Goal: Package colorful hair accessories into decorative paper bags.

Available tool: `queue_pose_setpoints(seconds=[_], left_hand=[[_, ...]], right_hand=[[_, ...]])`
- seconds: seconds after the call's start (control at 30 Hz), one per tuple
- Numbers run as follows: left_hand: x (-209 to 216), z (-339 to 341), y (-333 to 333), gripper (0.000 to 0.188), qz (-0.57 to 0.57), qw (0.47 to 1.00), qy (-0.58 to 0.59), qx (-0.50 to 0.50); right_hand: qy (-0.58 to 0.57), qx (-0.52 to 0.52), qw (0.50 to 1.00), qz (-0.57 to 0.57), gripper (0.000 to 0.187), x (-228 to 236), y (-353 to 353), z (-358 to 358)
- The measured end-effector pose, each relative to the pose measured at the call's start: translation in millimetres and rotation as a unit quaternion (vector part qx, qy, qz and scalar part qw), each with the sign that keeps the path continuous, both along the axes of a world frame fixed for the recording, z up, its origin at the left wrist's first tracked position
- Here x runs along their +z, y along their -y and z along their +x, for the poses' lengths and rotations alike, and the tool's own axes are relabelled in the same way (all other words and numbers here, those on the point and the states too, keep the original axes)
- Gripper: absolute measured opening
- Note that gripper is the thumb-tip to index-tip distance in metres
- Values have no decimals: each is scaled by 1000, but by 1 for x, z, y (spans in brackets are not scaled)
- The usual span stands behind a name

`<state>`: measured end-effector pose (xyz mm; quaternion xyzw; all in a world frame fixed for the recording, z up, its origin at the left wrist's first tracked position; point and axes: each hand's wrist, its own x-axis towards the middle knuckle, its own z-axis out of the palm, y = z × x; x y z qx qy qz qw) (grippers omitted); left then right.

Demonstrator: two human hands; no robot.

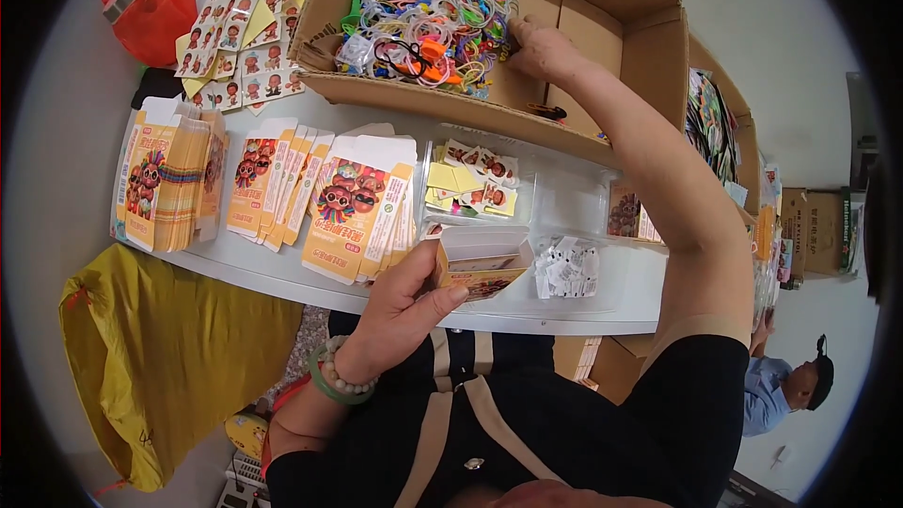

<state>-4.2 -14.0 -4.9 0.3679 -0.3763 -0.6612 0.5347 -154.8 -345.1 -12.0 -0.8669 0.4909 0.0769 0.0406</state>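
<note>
My left hand (400, 304) grips a small orange-and-white paper box (484, 270) by its side, above the table's front edge. The box's top is open toward me, and its inside shows. My right arm reaches over into a large cardboard carton (414, 92). There my right hand (543, 49) is at the right edge of a heap of colourful small trinkets and cords (437, 23). Its fingers are curled in, and whatever they pinch is too small to make out.
Flattened orange cartons (357, 212) lie in stacks on the left of the table. Sticker sheets (249, 28) are behind them. A clear tray holds yellow stickers (470, 179); small white packets (567, 268) lie beside it. A yellow sack (169, 357) hangs below. Another person (781, 390) is far right.
</note>
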Motion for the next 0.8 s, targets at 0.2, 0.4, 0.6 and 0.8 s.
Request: queue_pose_setpoints(seconds=[0.2, 0.4, 0.6, 0.8], left_hand=[[-13, 4, -3, 29, -6, 998, 62, -29], [-3, -1, -4, 29, 4, 1000, 10, -6], [5, -5, 0, 30, 54, 998, -32, 15], [-1, -15, 0, 22, 3, 999, 13, 46]], right_hand=[[17, -26, 999, 40, 49, 9, 11, -3], [12, -49, 965, 257, 33, 35, -11, -18], [282, -95, 899, 323, 26, 83, -45, -32], [352, 176, 908, 144, 26, 120, -196, -1]])
